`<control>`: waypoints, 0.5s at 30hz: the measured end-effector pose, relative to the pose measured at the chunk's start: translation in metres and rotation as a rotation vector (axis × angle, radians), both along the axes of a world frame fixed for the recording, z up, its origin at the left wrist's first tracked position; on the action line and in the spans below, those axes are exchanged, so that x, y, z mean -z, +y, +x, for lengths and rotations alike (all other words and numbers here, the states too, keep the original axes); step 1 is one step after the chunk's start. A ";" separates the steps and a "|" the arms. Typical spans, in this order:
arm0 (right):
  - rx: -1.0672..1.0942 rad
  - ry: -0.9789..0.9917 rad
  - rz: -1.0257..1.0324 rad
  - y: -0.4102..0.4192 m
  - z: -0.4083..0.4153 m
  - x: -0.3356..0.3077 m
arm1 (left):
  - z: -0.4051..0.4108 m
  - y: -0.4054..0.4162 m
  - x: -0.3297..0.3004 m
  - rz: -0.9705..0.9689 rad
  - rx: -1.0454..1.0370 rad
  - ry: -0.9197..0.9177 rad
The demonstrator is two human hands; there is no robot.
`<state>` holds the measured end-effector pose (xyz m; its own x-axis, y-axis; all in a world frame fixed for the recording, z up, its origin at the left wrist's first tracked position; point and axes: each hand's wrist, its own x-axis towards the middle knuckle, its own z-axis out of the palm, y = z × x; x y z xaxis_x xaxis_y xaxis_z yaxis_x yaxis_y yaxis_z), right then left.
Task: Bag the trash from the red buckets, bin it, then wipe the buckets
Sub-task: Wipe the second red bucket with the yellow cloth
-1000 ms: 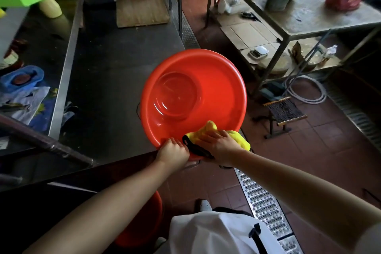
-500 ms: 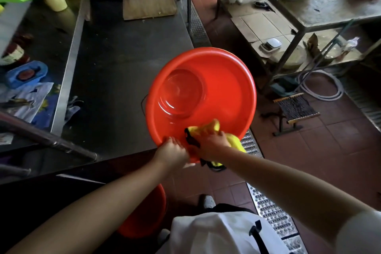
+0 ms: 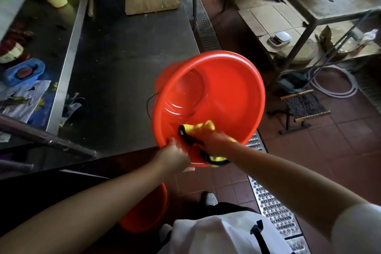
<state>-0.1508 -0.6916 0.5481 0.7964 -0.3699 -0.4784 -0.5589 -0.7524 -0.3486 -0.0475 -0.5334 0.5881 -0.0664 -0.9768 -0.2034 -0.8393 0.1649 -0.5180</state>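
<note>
a dark steel counter runs far on the left; red floor tiles lie right. a glossy red bucket tilts at the counter's near right corner. left hand grips its near rim; right hand clutches a yellow cloth inside.

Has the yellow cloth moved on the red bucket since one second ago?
Yes. The yellow cloth, held by the right hand, went from the near rim further inside the red bucket, toward the left hand gripping that rim.
</note>
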 end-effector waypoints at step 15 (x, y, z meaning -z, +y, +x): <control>0.076 0.135 -0.290 -0.050 0.031 0.020 | -0.015 -0.017 -0.014 -0.033 0.029 0.041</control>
